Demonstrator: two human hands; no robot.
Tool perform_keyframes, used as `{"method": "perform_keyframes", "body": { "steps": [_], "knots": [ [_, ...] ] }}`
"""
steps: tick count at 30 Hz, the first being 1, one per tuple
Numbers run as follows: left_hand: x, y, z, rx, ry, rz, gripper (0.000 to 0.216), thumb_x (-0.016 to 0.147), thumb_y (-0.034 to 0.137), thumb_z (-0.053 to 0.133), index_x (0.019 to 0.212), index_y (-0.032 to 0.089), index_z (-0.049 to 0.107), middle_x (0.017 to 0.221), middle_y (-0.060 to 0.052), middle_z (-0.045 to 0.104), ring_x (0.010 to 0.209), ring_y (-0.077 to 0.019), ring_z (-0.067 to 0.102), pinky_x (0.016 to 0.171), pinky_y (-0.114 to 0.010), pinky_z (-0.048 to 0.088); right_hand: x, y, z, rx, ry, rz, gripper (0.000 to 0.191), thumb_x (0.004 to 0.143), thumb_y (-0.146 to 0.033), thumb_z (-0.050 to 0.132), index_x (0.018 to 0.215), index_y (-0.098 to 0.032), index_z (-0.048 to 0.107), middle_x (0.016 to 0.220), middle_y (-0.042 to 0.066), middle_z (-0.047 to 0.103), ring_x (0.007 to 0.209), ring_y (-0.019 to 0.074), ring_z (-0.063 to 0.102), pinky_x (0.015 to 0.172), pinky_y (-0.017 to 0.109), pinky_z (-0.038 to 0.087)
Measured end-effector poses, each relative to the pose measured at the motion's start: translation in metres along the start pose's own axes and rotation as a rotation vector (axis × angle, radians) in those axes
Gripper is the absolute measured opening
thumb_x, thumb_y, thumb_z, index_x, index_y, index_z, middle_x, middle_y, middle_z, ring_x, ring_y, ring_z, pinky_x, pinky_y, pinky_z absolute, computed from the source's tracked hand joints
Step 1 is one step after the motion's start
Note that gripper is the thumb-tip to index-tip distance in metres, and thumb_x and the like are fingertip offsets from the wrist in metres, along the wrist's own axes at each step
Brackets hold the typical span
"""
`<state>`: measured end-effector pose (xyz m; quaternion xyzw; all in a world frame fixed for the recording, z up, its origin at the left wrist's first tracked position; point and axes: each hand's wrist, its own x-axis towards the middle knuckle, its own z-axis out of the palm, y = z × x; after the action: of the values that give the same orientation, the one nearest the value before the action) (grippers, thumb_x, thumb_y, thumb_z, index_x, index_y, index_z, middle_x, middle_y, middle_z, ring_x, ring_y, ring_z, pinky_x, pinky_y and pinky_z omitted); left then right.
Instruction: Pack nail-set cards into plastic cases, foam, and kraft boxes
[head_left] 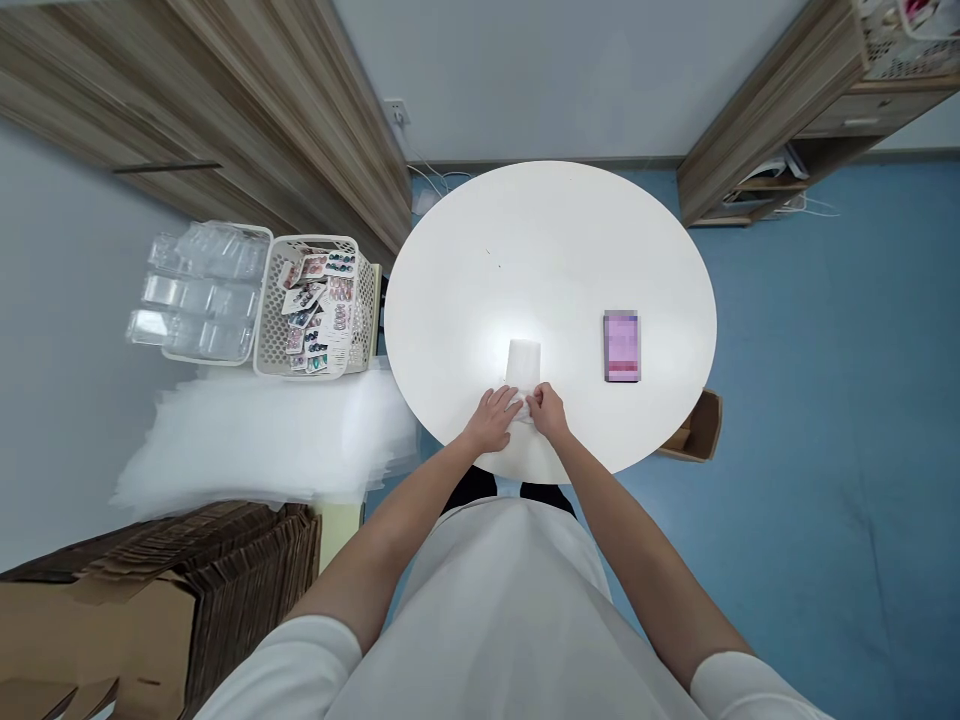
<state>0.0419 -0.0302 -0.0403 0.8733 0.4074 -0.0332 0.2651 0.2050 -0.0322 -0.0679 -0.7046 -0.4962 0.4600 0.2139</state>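
Note:
A white, translucent wrapping sheet (523, 362), perhaps foam, lies folded into a narrow strip near the front edge of the white oval table (480, 240). At its near end, my left hand (491, 420) rests with fingers stretched out and slightly apart, their tips on the material. Opposite it, my right hand (548, 410) pinches the right side of the same near end between thumb and fingers. The material is bunched between both hands. Whether anything is wrapped inside cannot be made out.
A phone (622, 346) lies on the table to the right. At left are a basket of small carded items (319, 310), clear plastic boxes (199, 290), a stack of white sheets (270, 430) and flattened cardboard (225, 570). An open cardboard box (701, 425) stands below the table's right edge.

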Motion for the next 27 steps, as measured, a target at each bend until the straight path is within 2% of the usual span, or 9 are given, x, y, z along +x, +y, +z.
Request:
{"method": "perform_keyframes", "body": {
  "steps": [3,6,8,11,14,17,23,27],
  "knots": [
    [0.007,-0.006,0.0,0.01,-0.021,0.057,0.061,0.065,0.02,0.058,0.122,0.015,0.039,0.138,-0.014,0.03,0.13,-0.0299,0.016,0.103,-0.046,0.011,-0.012,0.001,-0.007,-0.189,0.04,-0.205,0.024,0.081,-0.023,0.036,0.101,-0.02,0.049,0.104,0.01,0.052,0.092,0.0212,0.053,0.076,0.037,0.044],
    [0.012,-0.008,0.003,-0.028,-0.017,0.037,0.064,0.064,0.017,0.06,0.124,0.017,0.037,0.136,-0.014,0.033,0.131,-0.0294,0.018,0.103,-0.046,0.012,-0.021,0.007,-0.015,-0.349,-0.15,-0.437,0.043,0.078,-0.024,0.046,0.12,-0.019,0.043,0.129,0.013,0.041,0.121,0.0275,0.036,0.095,0.044,0.033],
    [0.014,-0.009,0.004,-0.064,-0.018,0.029,0.067,0.064,0.016,0.061,0.125,0.019,0.035,0.136,-0.013,0.034,0.13,-0.029,0.019,0.102,-0.045,0.014,-0.022,0.013,-0.017,-0.41,-0.281,-0.522,0.058,0.074,-0.026,0.054,0.128,-0.019,0.035,0.138,0.012,0.033,0.129,0.0294,0.025,0.1,0.046,0.028],
    [0.017,-0.012,0.004,-0.101,-0.025,0.035,0.067,0.063,0.017,0.063,0.124,0.019,0.034,0.134,-0.013,0.037,0.129,-0.0289,0.023,0.101,-0.043,0.02,-0.013,0.017,-0.017,-0.447,-0.33,-0.533,0.066,0.072,-0.023,0.056,0.132,-0.018,0.029,0.14,0.01,0.029,0.13,0.0289,0.022,0.103,0.048,0.026],
    [0.02,-0.017,0.004,-0.131,-0.008,0.055,0.067,0.061,0.017,0.065,0.121,0.016,0.036,0.13,-0.015,0.039,0.126,-0.0296,0.028,0.099,-0.041,0.024,-0.002,0.015,-0.016,-0.454,-0.354,-0.55,0.06,0.073,-0.014,0.05,0.131,-0.019,0.033,0.135,0.008,0.037,0.128,0.0281,0.025,0.105,0.048,0.026],
    [0.021,-0.019,0.003,-0.157,-0.011,0.061,0.066,0.06,0.018,0.066,0.12,0.016,0.038,0.128,-0.015,0.04,0.123,-0.0297,0.031,0.098,-0.041,0.026,0.001,0.011,-0.018,-0.445,-0.384,-0.569,0.057,0.072,-0.011,0.046,0.128,-0.018,0.038,0.13,0.009,0.041,0.125,0.0298,0.028,0.103,0.049,0.03],
    [0.0,-0.009,0.006,-0.218,-0.084,0.076,0.04,0.073,0.01,0.046,0.112,0.017,0.046,0.118,-0.013,0.05,0.113,-0.0244,0.043,0.095,-0.04,0.033,-0.028,0.011,-0.025,-0.473,-0.457,-0.655,0.063,0.068,-0.02,0.052,0.127,-0.01,0.036,0.123,0.016,0.044,0.117,0.0314,0.034,0.096,0.05,0.036],
    [-0.019,0.0,0.014,-0.295,-0.029,0.079,0.047,0.071,0.005,0.042,0.115,0.017,0.044,0.119,-0.011,0.05,0.114,-0.022,0.044,0.096,-0.039,0.034,-0.044,0.011,-0.03,-0.436,-0.496,-0.612,0.063,0.069,-0.025,0.054,0.128,-0.016,0.034,0.124,0.014,0.043,0.116,0.0286,0.036,0.091,0.047,0.041]
  ]
}}
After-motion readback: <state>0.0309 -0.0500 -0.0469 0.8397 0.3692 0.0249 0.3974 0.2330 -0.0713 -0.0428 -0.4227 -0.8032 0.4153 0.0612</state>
